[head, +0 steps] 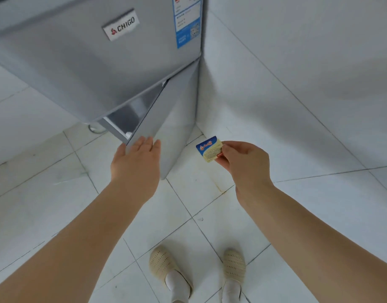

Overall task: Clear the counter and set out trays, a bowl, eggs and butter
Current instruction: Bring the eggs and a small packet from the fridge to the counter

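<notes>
Head view looks down at a silver fridge [96,62] standing in a white tiled corner, its badge reading CHIGO. Its lower door [166,127] stands ajar, swung out toward 6 o'clock. My left hand [136,165] lies flat, fingers straight, against that door's outer edge. At 3 o'clock from it, my right hand [242,162] pinches a small butter pack [209,149] by its right end, thumb and fingers curled on it; the pack has a blue and yellow wrapper and hangs in the air just beside the door, apart from it. Down at 6 o'clock, 2 beige slippers [164,265] stand on the tiled floor [56,204].
</notes>
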